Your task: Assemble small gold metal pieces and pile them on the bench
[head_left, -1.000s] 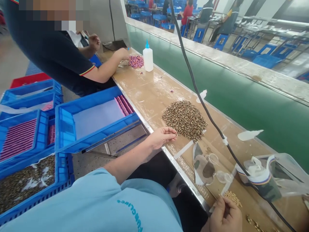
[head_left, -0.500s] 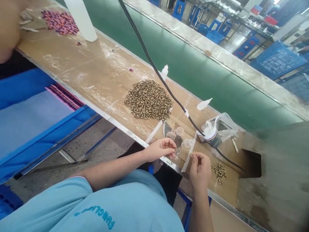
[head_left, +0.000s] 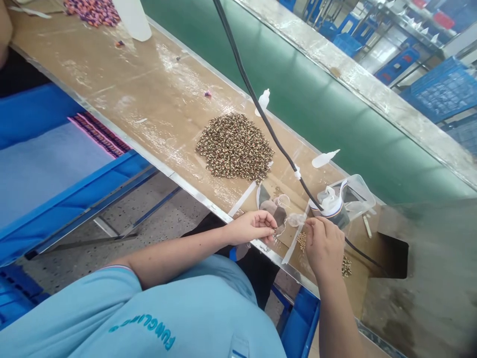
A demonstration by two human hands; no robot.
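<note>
Gold-and-brown speckled beads (head_left: 234,146) lie in a wide heap on the tan workbench top (head_left: 112,84), just ahead of your left hand (head_left: 253,226), whose fingertips pinch a tiny gold piece (head_left: 275,231) near the bench's metal edge. Your right hand (head_left: 324,246) is curled closed just beside it, above a small heap of pale beads (head_left: 301,241); your fingers hide whether it grips anything, so you cannot tell. A second small heap of beads (head_left: 346,266) sits beyond that hand, near a clear plastic tray (head_left: 357,196). Between your hands and the large heap lies a small clear plastic cup (head_left: 296,220). A black cable (head_left: 257,84) crosses the bench, and a blue crate (head_left: 55,164) stands to your left.
</note>
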